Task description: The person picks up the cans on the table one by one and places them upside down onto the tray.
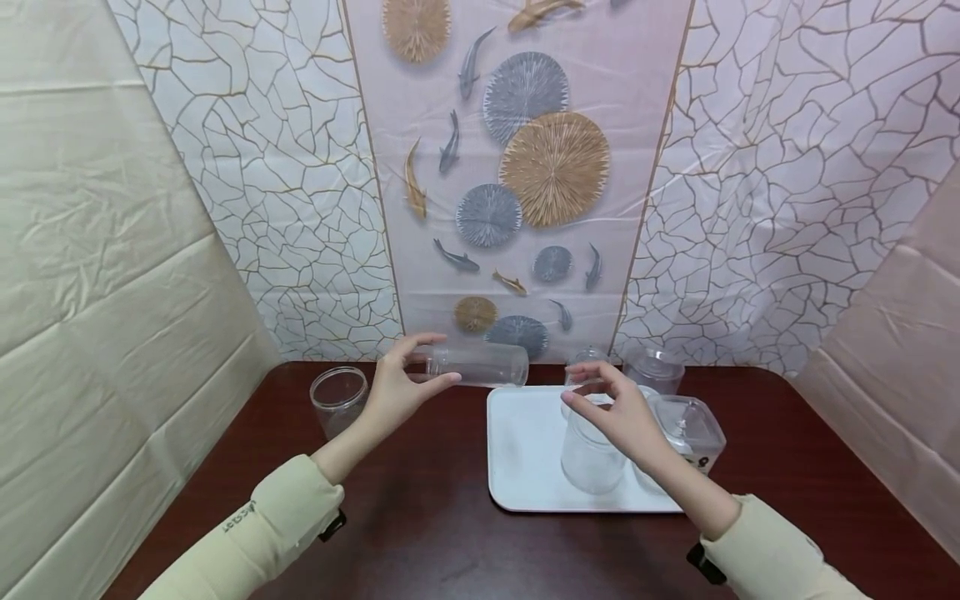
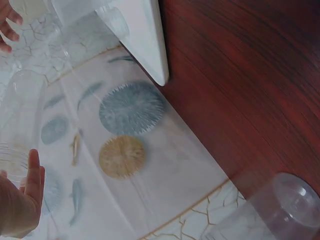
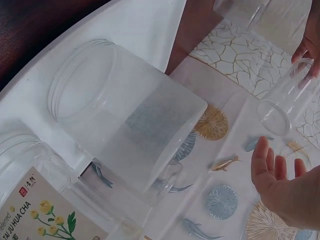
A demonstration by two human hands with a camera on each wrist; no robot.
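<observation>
A clear, empty-looking cylindrical jar (image 1: 483, 365) lies sideways in the air above the far part of the table. My left hand (image 1: 390, 392) grips it at one end between thumb and fingers; the left wrist view shows that hand (image 2: 20, 202) around the ridged rim. Over the white tray (image 1: 521, 492), my right hand (image 1: 626, 417) hovers with bent, parted fingers. Nothing sits between those fingers in the right wrist view, where the hand (image 3: 287, 200) is apart from the held jar (image 3: 277, 117). Below it, a wide clear jar (image 1: 592, 458) stands on the tray.
Another clear jar (image 1: 337, 400) stands on the dark red table at the left. On the tray's right side is a squarish clear container (image 1: 701, 421); a flower-printed label (image 3: 50, 212) shows close up. More clear jars (image 1: 656, 368) stand towards the back right, before the patterned cloth.
</observation>
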